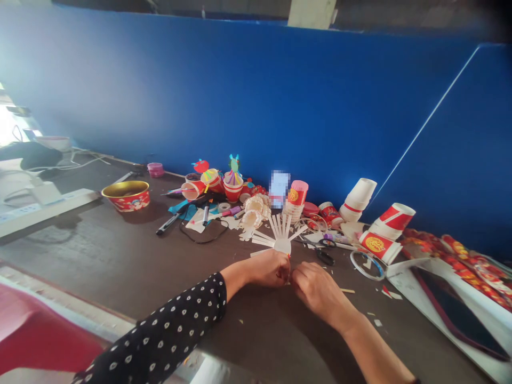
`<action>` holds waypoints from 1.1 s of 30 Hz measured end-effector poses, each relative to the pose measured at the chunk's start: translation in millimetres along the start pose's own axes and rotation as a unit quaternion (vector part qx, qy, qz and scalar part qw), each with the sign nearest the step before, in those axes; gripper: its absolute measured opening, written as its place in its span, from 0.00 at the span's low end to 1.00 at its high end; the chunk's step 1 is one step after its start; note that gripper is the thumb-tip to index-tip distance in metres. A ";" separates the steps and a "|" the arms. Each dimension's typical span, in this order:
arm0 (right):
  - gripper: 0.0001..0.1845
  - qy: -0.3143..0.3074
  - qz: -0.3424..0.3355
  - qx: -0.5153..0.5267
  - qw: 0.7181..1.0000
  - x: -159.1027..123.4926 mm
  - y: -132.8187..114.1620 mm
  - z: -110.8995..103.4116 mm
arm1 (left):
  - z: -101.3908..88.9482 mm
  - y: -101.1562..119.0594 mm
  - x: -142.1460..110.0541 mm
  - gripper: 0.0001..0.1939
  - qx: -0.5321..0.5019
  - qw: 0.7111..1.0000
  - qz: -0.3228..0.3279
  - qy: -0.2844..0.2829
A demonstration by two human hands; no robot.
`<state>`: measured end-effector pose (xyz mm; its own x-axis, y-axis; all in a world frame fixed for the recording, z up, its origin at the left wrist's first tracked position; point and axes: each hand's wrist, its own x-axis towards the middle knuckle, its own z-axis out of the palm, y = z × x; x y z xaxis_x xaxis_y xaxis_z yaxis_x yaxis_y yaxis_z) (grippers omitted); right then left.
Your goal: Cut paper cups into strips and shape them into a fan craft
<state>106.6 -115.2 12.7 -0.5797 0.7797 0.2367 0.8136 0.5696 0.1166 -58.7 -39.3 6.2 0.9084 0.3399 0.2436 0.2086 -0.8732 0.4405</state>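
Observation:
A white paper cup cut into strips point(282, 245) fans out over the dark tabletop, its round base toward me. My left hand point(272, 268) is closed at the near edge of this cup, fingers curled against it. Just to its right, my right hand point(314, 288) is closed too, thumb and fingers pinched together close to the left fingertips. Whatever small piece lies between the right fingers is hidden. Black scissors point(326, 256) lie beyond the right hand, among paper scraps.
Red and white paper cups point(382, 246) stand and lean at right, near a phone point(460, 312) on a white box. A red-gold bowl point(126, 196) and a power strip point(48, 210) are at left. Markers, tape and decorated cups point(233, 185) crowd the blue partition point(240, 96).

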 end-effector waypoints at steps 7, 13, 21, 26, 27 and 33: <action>0.06 -0.016 0.059 0.021 0.998 1.3 -1.6 2.0 | -1.3 0.5 -0.9 0.02 -0.008 1.000 -0.013 -0.001; 0.06 -0.016 0.089 0.029 0.995 1.7 -5.3 -1.0 | 1.6 5.4 0.1 0.03 -0.036 0.997 -0.064 0.012; 0.08 0.001 0.099 0.112 0.989 -4.2 5.6 -6.9 | 2.8 11.9 4.4 0.02 -0.044 0.986 -0.161 0.000; 0.07 -0.008 0.086 0.143 0.986 -3.3 2.9 -5.5 | 6.8 7.7 4.3 0.03 -0.035 0.990 -0.135 0.009; 0.07 -0.015 0.089 0.145 0.985 -2.5 1.2 -5.6 | 7.8 6.1 4.2 0.03 -0.034 0.991 -0.128 0.011; 0.05 -0.050 0.140 0.140 0.979 0.6 -6.6 -6.8 | 8.5 2.5 3.1 0.04 -0.052 0.993 -0.105 0.021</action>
<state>101.1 -120.3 18.7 -0.3488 0.9288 0.1253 0.9053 0.3685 -0.2112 -52.3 -43.4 0.7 0.8322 0.5274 0.1713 0.3516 -0.7407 0.5725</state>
